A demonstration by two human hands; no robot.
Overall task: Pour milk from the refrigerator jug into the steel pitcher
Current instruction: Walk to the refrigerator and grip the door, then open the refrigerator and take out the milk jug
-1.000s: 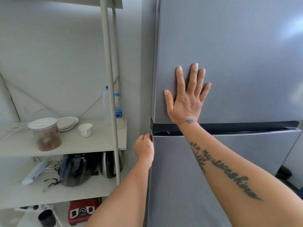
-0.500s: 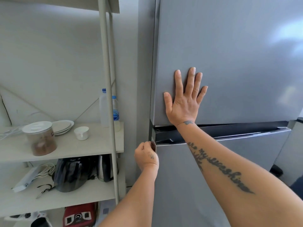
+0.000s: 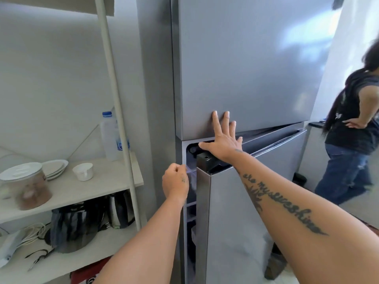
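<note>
A tall grey refrigerator fills the middle of the head view. Its lower door (image 3: 235,212) stands ajar, with a narrow gap along its left edge showing dim inner shelves (image 3: 190,214). My left hand (image 3: 176,182) is curled beside that gap at the door's left edge; whether it grips anything I cannot tell. My right hand (image 3: 222,140) lies flat with fingers spread across the bottom of the upper door (image 3: 246,68) and the top of the lower door. No milk jug or steel pitcher is visible.
A white shelf unit (image 3: 106,181) stands to the left with a lidded jar (image 3: 26,185), plates, a small cup (image 3: 83,171), a water bottle (image 3: 111,138) and dark appliances below. Another person (image 3: 352,124) stands at the right, beyond the refrigerator.
The lower refrigerator door has swung from shut to ajar. My right hand slid down to the seam between the doors. The view shifted, and a person came into sight at right.
</note>
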